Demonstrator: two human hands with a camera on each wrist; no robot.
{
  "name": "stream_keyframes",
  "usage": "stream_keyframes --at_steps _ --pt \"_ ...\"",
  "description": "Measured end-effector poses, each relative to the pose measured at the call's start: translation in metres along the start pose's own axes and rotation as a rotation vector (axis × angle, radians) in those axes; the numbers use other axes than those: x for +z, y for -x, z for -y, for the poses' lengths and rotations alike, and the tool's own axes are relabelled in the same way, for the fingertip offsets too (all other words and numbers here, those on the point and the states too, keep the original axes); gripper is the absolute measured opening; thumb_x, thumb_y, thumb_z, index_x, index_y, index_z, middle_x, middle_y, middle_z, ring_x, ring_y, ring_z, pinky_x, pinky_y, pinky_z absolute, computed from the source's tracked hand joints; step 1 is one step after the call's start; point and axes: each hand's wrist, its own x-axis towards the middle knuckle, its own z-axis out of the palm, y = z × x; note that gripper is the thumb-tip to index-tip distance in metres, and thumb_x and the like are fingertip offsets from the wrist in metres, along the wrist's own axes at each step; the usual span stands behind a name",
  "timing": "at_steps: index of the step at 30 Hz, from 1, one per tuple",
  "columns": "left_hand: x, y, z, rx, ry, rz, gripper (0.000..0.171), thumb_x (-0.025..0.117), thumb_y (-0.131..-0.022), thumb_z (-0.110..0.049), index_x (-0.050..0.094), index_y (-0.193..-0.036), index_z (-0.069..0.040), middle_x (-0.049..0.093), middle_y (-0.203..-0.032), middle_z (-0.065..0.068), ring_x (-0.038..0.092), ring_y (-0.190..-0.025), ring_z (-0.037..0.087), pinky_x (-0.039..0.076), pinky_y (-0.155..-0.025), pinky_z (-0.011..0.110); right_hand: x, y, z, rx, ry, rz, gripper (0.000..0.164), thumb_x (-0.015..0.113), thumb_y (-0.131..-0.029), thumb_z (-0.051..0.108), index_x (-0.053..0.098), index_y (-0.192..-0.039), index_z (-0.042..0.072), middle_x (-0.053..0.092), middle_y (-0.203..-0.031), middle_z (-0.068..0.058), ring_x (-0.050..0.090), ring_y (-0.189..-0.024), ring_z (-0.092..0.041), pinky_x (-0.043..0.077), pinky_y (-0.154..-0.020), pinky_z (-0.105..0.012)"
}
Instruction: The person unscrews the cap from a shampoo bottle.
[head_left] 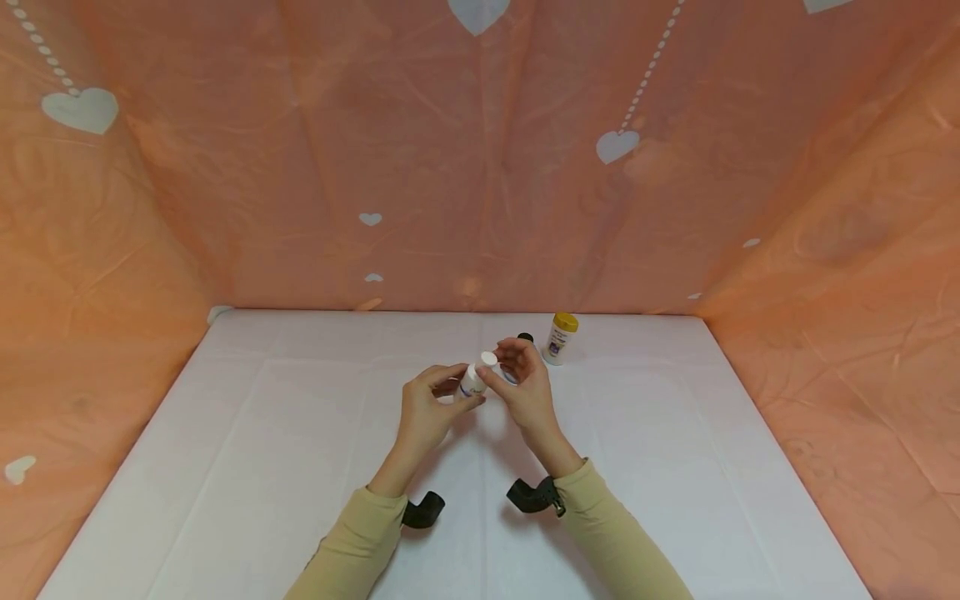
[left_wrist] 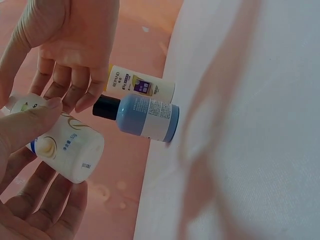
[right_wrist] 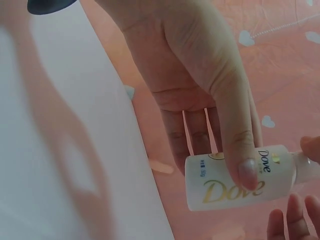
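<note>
My left hand grips a small white Dove bottle round its body, thumb across the label, above the table. The bottle is tilted, its base towards the camera in the left wrist view. At its top end my right hand pinches the white cap between thumb and fingers. Whether the cap is fully off the neck cannot be told. Behind the right hand stands a blue bottle with a black cap, partly hidden in the head view. Beside it is a white bottle with a yellow lid.
A white-covered table spreads beneath both hands. Orange sheeting with white hearts hangs at the back and both sides. Dark wrist mounts stick out from the sleeves near the front.
</note>
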Motion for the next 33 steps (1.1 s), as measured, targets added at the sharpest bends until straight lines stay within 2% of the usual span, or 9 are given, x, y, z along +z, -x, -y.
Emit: stream_keyframes --at_steps 6,8,14,18,23,29,33 --pt "0.0002 0.0003 0.0007 0.004 -0.003 0.002 0.046 0.088 -0.068 -0.01 0.072 -0.11 -0.005 0.068 -0.097 0.005 0.067 -0.087 0.02 0.056 -0.078 0.036 0.0032 0.0014 0.0 0.01 0.003 -0.029 0.04 0.072 -0.078 -0.011 0.046 -0.108 -0.015 0.054 -0.096 -0.004 0.053 -0.092 -0.024 0.042 -0.091 -0.039" --pt "0.0003 0.0002 0.0007 0.003 -0.004 0.004 0.046 0.088 -0.068 -0.01 0.071 -0.11 -0.005 0.068 -0.097 0.005 0.067 -0.087 0.02 0.056 -0.078 0.035 0.0038 0.0017 0.0001 0.01 0.012 -0.026 0.04 0.073 -0.078 -0.01 0.046 -0.107 -0.014 0.054 -0.094 -0.003 0.053 -0.091 -0.023 0.042 -0.092 -0.041" --pt "0.0006 -0.0001 0.0007 -0.001 0.01 0.021 0.045 0.086 -0.07 -0.009 0.071 -0.111 -0.003 0.068 -0.099 0.016 0.067 -0.089 0.033 0.056 -0.079 0.038 0.0042 0.0019 0.0004 0.0 0.035 -0.003 0.035 0.074 -0.079 -0.006 0.049 -0.103 -0.01 0.054 -0.091 -0.001 0.054 -0.089 -0.017 0.039 -0.096 -0.052" --pt "0.0008 -0.0004 0.0004 0.002 0.001 0.019 0.044 0.086 -0.069 -0.009 0.071 -0.111 -0.004 0.068 -0.097 0.011 0.067 -0.088 0.027 0.056 -0.078 0.035 0.0035 0.0016 0.0005 -0.006 0.035 0.01 0.031 0.073 -0.08 -0.005 0.051 -0.102 -0.009 0.055 -0.091 -0.002 0.055 -0.09 -0.015 0.037 -0.098 -0.057" --pt "0.001 -0.0008 0.0003 0.002 -0.017 0.009 0.045 0.087 -0.069 -0.009 0.072 -0.11 -0.005 0.068 -0.096 0.004 0.067 -0.086 0.017 0.056 -0.078 0.033 0.0025 0.0016 0.0003 -0.009 0.032 0.027 0.029 0.072 -0.082 -0.004 0.053 -0.103 -0.009 0.057 -0.095 -0.01 0.054 -0.094 -0.018 0.035 -0.099 -0.059" --pt "-0.0001 -0.0002 0.0009 -0.007 -0.016 0.008 0.045 0.087 -0.069 -0.011 0.071 -0.111 -0.005 0.068 -0.097 0.003 0.067 -0.087 0.018 0.056 -0.078 0.035 0.0013 0.0034 0.0014 -0.012 0.047 0.056 0.028 0.069 -0.085 -0.003 0.056 -0.109 -0.01 0.058 -0.104 -0.021 0.054 -0.102 -0.025 0.038 -0.1 -0.053" --pt "-0.001 0.0011 0.0016 -0.018 -0.015 0.006 0.044 0.087 -0.07 -0.01 0.072 -0.111 -0.006 0.068 -0.097 0.003 0.067 -0.088 0.018 0.056 -0.078 0.034 -0.0002 0.0044 0.0008 -0.018 0.037 0.086 0.031 0.066 -0.087 -0.005 0.057 -0.116 -0.013 0.058 -0.111 -0.026 0.054 -0.106 -0.025 0.034 -0.103 -0.057"
